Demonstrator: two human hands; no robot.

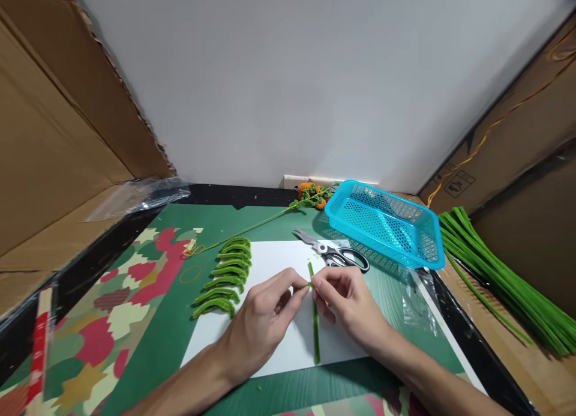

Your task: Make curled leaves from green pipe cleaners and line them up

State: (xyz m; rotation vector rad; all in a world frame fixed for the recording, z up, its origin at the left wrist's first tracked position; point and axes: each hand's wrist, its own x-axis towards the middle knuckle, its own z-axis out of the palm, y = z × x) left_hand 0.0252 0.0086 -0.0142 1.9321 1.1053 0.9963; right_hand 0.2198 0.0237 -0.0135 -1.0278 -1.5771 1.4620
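Note:
Over a white sheet of paper (288, 332), my left hand (274, 317) and my right hand (344, 296) meet with their fingertips almost touching. Both pinch a short bit of green pipe cleaner between thumb and forefinger. A longer straight green pipe cleaner (316, 338) runs up and down the sheet at that spot, partly hidden by my fingers. Whether the pinched bit is joined to it, I cannot tell. Left of my hands, several bent, fuzzy green pipe cleaner pieces (231, 272) lie in a column. Scissors (330, 251) rest just beyond my right hand, blades pointing away to the left.
A blue perforated basket (432, 261) stands at the back right. Behind the paper lies an orange flower (310, 191) on a long green stem. Right of the table is a bundle of green pipe cleaners (508, 278). Cardboard (54, 92) borders the left side.

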